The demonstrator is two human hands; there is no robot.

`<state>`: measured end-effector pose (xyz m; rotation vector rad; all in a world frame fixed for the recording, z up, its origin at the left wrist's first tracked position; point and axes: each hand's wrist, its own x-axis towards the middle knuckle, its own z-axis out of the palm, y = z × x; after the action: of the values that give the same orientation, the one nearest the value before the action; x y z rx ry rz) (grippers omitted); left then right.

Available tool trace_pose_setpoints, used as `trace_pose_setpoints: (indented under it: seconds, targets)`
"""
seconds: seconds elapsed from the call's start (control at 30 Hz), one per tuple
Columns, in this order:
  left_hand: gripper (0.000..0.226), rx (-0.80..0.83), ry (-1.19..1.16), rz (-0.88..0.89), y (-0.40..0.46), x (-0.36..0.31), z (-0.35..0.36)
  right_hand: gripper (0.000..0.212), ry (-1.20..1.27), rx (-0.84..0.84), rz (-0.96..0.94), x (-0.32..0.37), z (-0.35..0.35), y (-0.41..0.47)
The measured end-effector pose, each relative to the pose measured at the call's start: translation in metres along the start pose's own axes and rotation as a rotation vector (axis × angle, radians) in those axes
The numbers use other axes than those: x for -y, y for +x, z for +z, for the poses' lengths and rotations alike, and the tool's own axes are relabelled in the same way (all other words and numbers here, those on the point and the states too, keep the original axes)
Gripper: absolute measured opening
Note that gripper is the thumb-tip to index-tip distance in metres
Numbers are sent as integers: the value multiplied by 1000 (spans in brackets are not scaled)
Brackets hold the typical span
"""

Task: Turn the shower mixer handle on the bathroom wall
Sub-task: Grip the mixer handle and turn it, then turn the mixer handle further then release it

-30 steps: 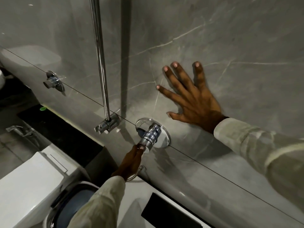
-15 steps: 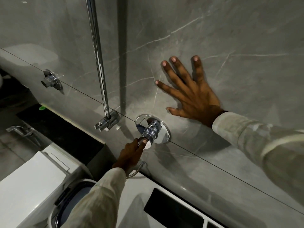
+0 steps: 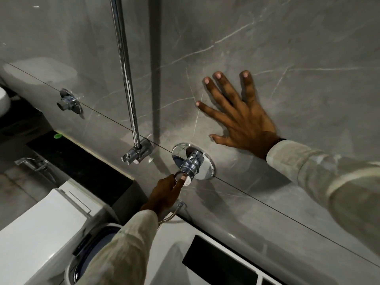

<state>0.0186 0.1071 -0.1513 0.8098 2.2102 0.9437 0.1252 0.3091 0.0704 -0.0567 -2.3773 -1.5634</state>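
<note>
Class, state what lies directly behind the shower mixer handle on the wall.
A round chrome plate sits flat on the grey tiled wall behind the mixer handle. The handle hides the plate's centre.

**Grey marble wall and what it carries**

The grey veined wall [image 3: 267, 38] carries every fitting in view; a chrome shower rail [image 3: 125, 79] runs down it into a chrome bracket [image 3: 138, 153]; just right of the bracket sits the round chrome mixer plate [image 3: 207, 171], with the mixer handle [image 3: 190, 166] standing out from it; well to the left a smaller chrome valve [image 3: 68, 102] is fixed; the right hand [image 3: 242, 118] lies flat on the tile above the plate, fingers spread; thin grout lines cross the surface.
</note>
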Motion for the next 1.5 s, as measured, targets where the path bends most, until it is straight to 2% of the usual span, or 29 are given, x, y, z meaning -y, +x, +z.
trace_pose_setpoints:
  seconds: [0.1, 0.27, 0.53, 0.73, 1.1, 1.23, 1.33, 1.4, 1.5]
  targets:
    - [80, -70, -33, 33, -1, -5, -2, 108, 2, 5, -4, 0, -1, 0]
    - [57, -166, -36, 117, -1, -22, -2, 108, 3, 16, -6, 0, 0, -1]
    - [56, -301, -17, 181, -7, -52, 7, 110, 27, -1, -5, 1, 3, 0]
    - [43, -371, -10, 140, -2, -67, 14, 111, 5, -5, 0, 1, 4, 0]
    - [55, -431, -4, 41, 4, -72, 17, 111, 10, -21, 3, 2, 5, 0]
    - [56, -400, -43, -28, 6, -76, 12, 111, 13, -33, 6, 3, 7, 1]
    - [58, -307, -116, -134, 7, -83, 4, 111, 0, -38, 8, 3, 9, 1]
    - [66, -228, -246, -238, 11, -85, -1, 111, 2, -36, 11, 3, 9, 1]
    - [90, -100, -567, -371, 16, -84, -8, 112, 11, -29, 11, 3, 9, 1]
